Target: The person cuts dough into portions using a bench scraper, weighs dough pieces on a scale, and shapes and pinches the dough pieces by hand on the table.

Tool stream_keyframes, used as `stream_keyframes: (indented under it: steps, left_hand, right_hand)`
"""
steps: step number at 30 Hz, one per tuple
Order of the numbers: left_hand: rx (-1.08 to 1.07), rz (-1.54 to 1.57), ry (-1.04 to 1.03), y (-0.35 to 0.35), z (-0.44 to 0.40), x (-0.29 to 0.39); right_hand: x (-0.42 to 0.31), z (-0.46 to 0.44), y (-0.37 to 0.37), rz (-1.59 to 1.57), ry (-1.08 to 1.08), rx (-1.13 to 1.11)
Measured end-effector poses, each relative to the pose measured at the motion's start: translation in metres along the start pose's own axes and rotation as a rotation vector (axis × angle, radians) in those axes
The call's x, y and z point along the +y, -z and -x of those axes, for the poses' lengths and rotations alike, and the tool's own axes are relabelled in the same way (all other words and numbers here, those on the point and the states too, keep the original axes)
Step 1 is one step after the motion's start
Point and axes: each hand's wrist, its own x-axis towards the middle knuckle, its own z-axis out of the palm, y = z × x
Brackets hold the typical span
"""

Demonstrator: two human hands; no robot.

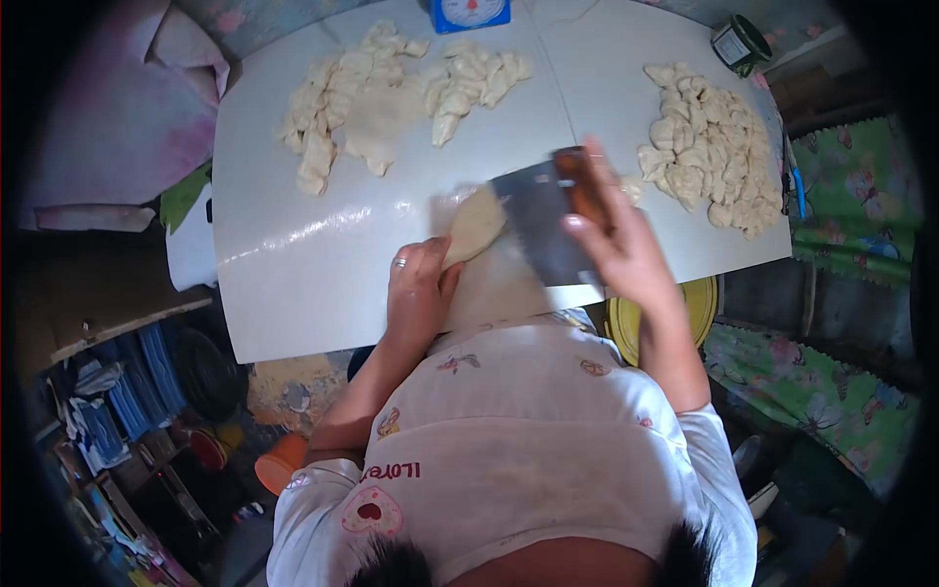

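Observation:
My left hand (pixel 421 289), with a ring on one finger, grips the near end of a long piece of dough (pixel 476 225) on the white table (pixel 293 284). Wrapped round the brown handle of a wide metal dough scraper (pixel 536 220) is my right hand (pixel 621 240). The blade stands just right of the dough, its lower edge blurred. A small dough piece (pixel 631 188) lies partly behind my right hand. Many cut pieces form a pile (pixel 709 147) on the right, and more dough pieces (pixel 337 93) lie at the back left and back centre (pixel 469 83).
A blue scale (pixel 471 14) stands at the table's back edge, and a dark green tub (pixel 740 46) at the back right corner. Below the table's front edge are a yellow round lid or basin (pixel 685 318) and an orange container (pixel 281 463). Pink cloth (pixel 127 127) hangs at the left.

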Motion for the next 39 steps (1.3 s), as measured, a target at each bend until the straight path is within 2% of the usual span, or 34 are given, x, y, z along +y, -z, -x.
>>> stream_keyframes:
  steps: [2,4,6,9,12,14,16,17,19,20,22,23,24,25,26,27,29,30,32,33,35,36,38,39]
  left_hand:
    - [0.129,0.005,-0.059,-0.001,0.009,-0.009]
    - [0.174,0.028,-0.015,0.002,0.013,-0.008]
    - [0.184,0.038,0.014,0.004,0.017,-0.009]
    - [0.193,0.042,0.008,0.004,0.018,-0.013]
    - [0.214,0.068,-0.021,0.002,0.017,-0.014]
    - [0.177,0.046,-0.021,0.005,0.016,-0.016]
    - [0.106,0.022,-0.048,0.000,0.025,-0.008]
    - [0.112,0.049,-0.067,-0.005,0.025,-0.005]
    - [0.102,0.067,-0.071,0.000,0.020,-0.012]
    - [0.112,0.058,-0.086,0.003,0.018,-0.015]
    - [0.048,0.060,0.029,0.016,0.015,-0.009]
    - [0.030,0.012,0.008,0.023,0.009,-0.009]
    - [0.024,0.017,0.008,0.023,0.002,-0.008]
    - [0.110,0.026,-0.029,0.020,-0.008,-0.008]
    - [0.196,0.033,-0.066,0.017,-0.016,-0.009]
    - [0.197,0.032,-0.066,0.013,-0.022,-0.008]
    - [0.029,0.092,-0.024,0.003,-0.028,-0.007]
    - [0.025,0.092,-0.022,0.000,-0.028,-0.008]
    - [0.072,0.002,-0.072,-0.007,-0.025,-0.009]
    - [0.048,0.010,-0.066,-0.009,-0.021,-0.010]
    - [0.009,-0.078,-0.055,-0.007,-0.025,-0.011]
    - [0.025,-0.088,-0.075,-0.007,-0.024,-0.007]
    - [-0.001,0.023,0.015,-0.001,-0.023,-0.012]
    - [0.014,0.014,0.002,0.006,-0.030,-0.012]
  right_hand:
    - [-0.019,-0.013,-0.037,-0.077,0.014,-0.081]
    - [-0.038,-0.020,-0.056,0.102,-0.097,-0.239]
    - [-0.054,-0.024,-0.063,0.200,-0.051,-0.304]
    - [-0.077,-0.024,-0.068,0.400,-0.148,-0.480]
    - [-0.071,-0.028,-0.081,0.407,-0.063,-0.486]
    - [-0.046,-0.047,-0.119,0.438,0.207,-0.294]
    - [-0.046,-0.099,-0.148,0.438,0.315,-0.224]
    - [-0.054,-0.114,-0.147,0.435,0.312,-0.213]
    - [-0.075,-0.147,-0.140,0.362,0.153,-0.307]
    - [-0.077,-0.144,-0.129,0.365,0.165,-0.291]
    - [-0.074,-0.107,-0.093,0.294,0.277,-0.090]
    - [-0.071,-0.095,-0.081,0.298,0.275,-0.091]
    - [-0.067,-0.083,-0.071,0.365,0.156,-0.135]
    - [-0.065,-0.074,-0.068,0.428,0.038,-0.179]
    - [-0.060,-0.066,-0.070,0.426,0.033,-0.179]
    - [-0.056,-0.061,-0.074,0.444,-0.024,-0.228]
    - [-0.059,-0.055,-0.076,0.499,-0.221,-0.401]
    - [-0.053,-0.054,-0.081,0.496,-0.224,-0.404]
    - [-0.031,-0.048,-0.096,0.466,0.026,-0.305]
    - [-0.030,-0.063,-0.105,0.475,-0.022,-0.329]
    - [-0.033,-0.102,-0.124,0.468,0.222,-0.219]
    - [-0.037,-0.115,-0.121,0.475,0.237,-0.196]
    - [-0.047,-0.142,-0.116,0.385,0.108,-0.308]
    - [-0.046,-0.131,-0.105,0.361,0.124,-0.220]
